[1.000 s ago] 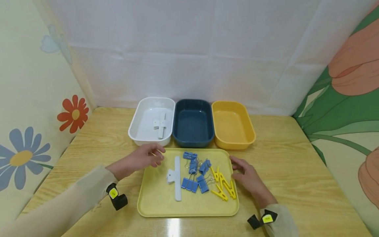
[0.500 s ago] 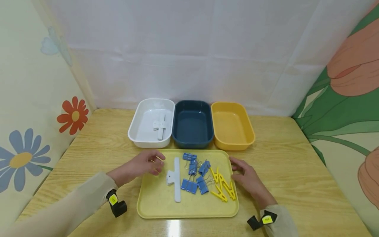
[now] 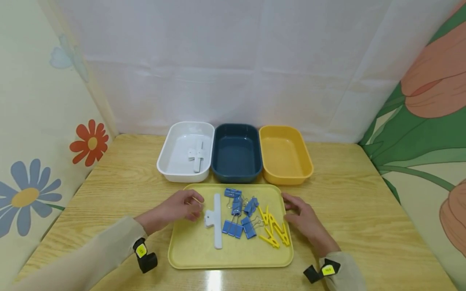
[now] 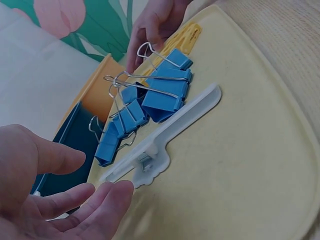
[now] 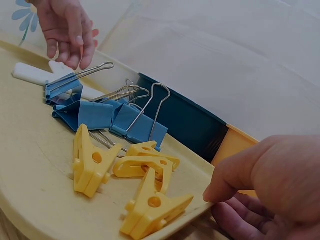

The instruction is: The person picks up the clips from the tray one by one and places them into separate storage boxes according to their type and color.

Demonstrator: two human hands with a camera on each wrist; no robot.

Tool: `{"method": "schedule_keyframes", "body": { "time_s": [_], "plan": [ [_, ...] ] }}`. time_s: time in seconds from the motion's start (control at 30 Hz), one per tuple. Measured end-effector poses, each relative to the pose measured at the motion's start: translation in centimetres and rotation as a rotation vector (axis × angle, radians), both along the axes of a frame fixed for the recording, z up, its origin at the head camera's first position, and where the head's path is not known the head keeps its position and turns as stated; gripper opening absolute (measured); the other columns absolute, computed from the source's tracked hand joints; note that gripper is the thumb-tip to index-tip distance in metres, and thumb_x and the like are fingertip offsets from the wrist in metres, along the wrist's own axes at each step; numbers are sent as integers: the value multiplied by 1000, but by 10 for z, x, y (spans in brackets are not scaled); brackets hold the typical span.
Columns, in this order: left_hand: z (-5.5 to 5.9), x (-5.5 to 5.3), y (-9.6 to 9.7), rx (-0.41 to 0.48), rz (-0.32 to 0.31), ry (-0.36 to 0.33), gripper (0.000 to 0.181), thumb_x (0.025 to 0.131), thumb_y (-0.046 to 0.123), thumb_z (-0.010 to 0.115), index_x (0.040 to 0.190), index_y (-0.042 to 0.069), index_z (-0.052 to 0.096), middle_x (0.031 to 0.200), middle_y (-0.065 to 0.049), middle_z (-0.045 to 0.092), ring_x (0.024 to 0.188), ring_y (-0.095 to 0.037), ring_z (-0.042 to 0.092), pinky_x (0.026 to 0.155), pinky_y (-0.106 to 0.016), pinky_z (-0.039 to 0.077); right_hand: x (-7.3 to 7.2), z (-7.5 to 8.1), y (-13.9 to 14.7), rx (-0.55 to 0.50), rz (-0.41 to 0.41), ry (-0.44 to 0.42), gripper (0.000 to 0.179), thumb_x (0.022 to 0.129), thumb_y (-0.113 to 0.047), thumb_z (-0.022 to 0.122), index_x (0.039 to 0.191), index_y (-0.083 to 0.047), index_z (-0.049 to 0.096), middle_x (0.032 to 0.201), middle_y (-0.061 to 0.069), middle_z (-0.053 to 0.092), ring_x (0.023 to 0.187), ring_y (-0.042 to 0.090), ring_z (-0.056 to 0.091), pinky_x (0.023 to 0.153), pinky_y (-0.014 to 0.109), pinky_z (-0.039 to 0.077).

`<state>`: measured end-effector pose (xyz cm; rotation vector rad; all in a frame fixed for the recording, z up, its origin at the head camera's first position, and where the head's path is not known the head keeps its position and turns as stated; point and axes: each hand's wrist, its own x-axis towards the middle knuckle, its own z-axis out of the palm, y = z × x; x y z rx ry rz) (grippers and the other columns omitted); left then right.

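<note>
The white clip (image 3: 218,230) lies on the yellow tray (image 3: 193,248), at four o'clock from the left hand (image 3: 182,207) and apart from its fingertips. The left hand points toward three o'clock, fingers relaxed and parted from the thumb; the right hand (image 3: 305,216) touches the tray's three-o'clock rim, its grip unclear. The clip's long bar runs twelve to six, its tab toward nine.

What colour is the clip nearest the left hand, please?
The clip is white, clearest in the head view.

The head view is evenly bright, with white glare on the table (image 3: 364,210) just off the near edge of the tray (image 3: 193,250), while both wrist views are dimmer, the left showing faint shadow on the tray.
</note>
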<state>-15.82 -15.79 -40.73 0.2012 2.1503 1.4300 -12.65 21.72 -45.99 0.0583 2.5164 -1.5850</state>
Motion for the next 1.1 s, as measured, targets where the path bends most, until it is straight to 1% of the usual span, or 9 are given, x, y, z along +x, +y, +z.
{"method": "schedule_keyframes", "body": {
  "time_s": [0.2, 0.33, 0.5, 0.67, 0.8, 0.9, 1.1],
  "plan": [
    [-7, 2, 5, 11, -1, 4, 27, 93, 9, 57, 114, -7, 54, 94, -16, 66, 79, -19, 66, 75, -36, 58, 1, 0, 0, -4, 1, 1, 67, 82, 4, 61, 145, -13, 44, 141, 10, 50, 119, 25, 52, 104, 42, 36],
    [-10, 2, 8, 1, 7, 0, 24, 93, 6, 57, 113, -6, 54, 94, -15, 65, 78, -17, 66, 75, -35, 58, 0, -2, 0, 3, -7, -14, 68, 82, 4, 60, 145, -15, 45, 140, 8, 50, 119, 24, 52, 104, 41, 36],
    [-12, 3, 11, 2, -2, 27, 25, 90, 3, 59, 112, -8, 55, 93, -15, 64, 76, -17, 66, 73, -33, 58, 0, -1, 0, 5, -8, -10, 67, 82, 4, 61, 145, -15, 45, 139, 8, 51, 118, 24, 52, 105, 41, 36],
    [-14, 4, 15, 9, 3, 49, 26, 85, -2, 63, 109, -8, 56, 93, -15, 62, 75, -16, 64, 73, -32, 58, 0, 0, 0, 4, -5, 0, 67, 82, 3, 61, 144, -14, 46, 139, 9, 51, 118, 24, 52, 103, 39, 37],
    [-16, 4, 18, -15, 35, 48, 23, 84, -4, 63, 107, -6, 59, 93, -13, 61, 76, -16, 62, 72, -32, 58, -1, -2, 0, 6, -6, 9, 67, 81, 4, 61, 144, -14, 46, 138, 9, 52, 118, 24, 53, 102, 38, 38],
    [-17, 4, 20, -34, 62, 47, 20, 84, -5, 63, 105, -4, 61, 92, -12, 61, 75, -16, 61, 72, -32, 58, -1, -2, 0, 15, -10, -3, 67, 82, 3, 61, 144, -16, 46, 138, 8, 51, 118, 23, 52, 102, 37, 38],
    [-17, 4, 21, -53, 80, 39, 18, 85, -5, 62, 103, -3, 63, 91, -12, 60, 75, -16, 60, 70, -30, 57, 0, 0, -1, 21, -10, -6, 66, 82, 2, 61, 145, -15, 45, 139, 9, 50, 118, 24, 52, 101, 37, 38]
  ]
}}
